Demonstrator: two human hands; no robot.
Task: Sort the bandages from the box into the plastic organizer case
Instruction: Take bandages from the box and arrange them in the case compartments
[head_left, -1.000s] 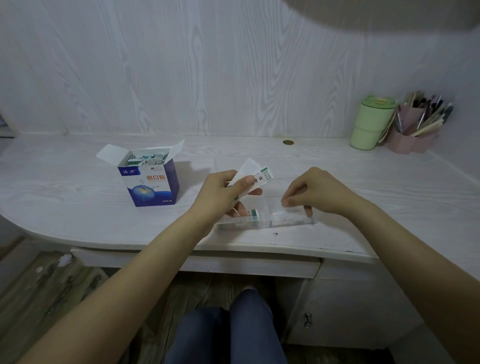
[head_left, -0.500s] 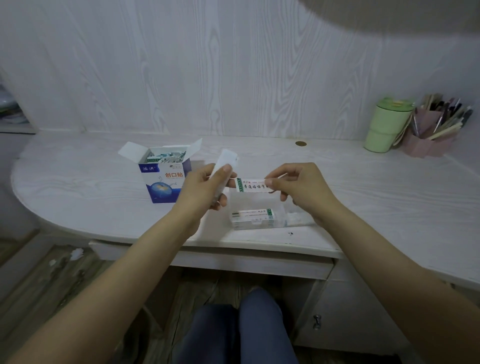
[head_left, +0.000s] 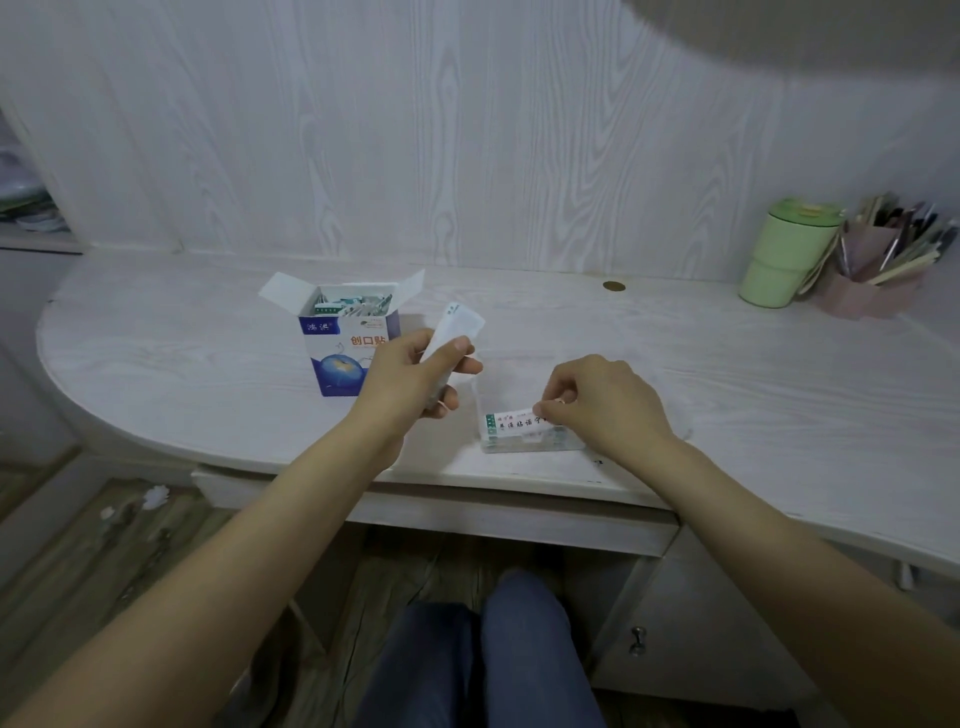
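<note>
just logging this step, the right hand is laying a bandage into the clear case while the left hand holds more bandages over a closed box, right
Not quite: the head view shows the box open, flaps up, with bandages inside. The rest stands: the right hand lays a bandage into the clear case, and the left hand holds more bandages.

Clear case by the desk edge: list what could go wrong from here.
1. The case sits near the desk's front edge; a push from the right hand placing its bandage might slide it off.
2. The left hand holds a loose stack; some may slip out.
3. The open box stands beside the left hand and could get knocked over.
</note>
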